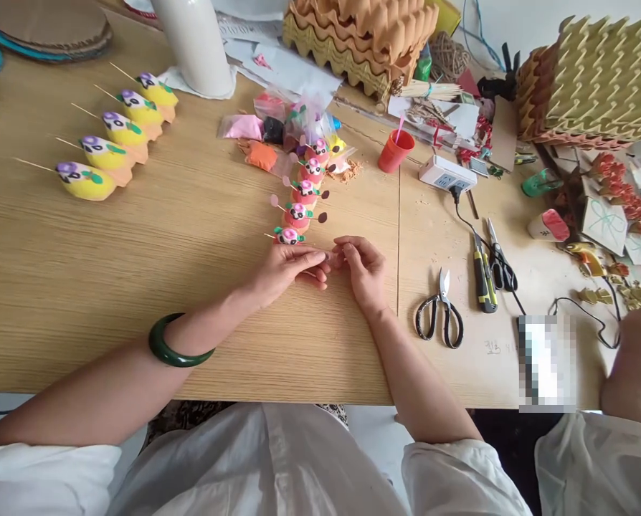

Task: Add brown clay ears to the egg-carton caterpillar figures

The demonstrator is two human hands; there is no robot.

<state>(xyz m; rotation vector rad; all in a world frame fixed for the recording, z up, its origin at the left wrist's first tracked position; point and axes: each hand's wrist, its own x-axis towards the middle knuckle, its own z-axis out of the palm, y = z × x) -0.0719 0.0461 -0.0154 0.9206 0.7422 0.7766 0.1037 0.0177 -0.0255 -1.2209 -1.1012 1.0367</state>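
On the wooden counter, just below a row of pink clay figures, met fingertip to fingertip: left hand and right hand, each grip pinched together on something too small to tell. Nearest figure just beside the left fingers. Scissors well apart, rightward.

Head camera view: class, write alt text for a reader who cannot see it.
Two bare hands, left hand and right hand, meet fingertip to fingertip over a wooden table, pinching something too small to identify beside a row of pink clay figures on sticks. Yellow clay figures line the left; scissors lie to the right.
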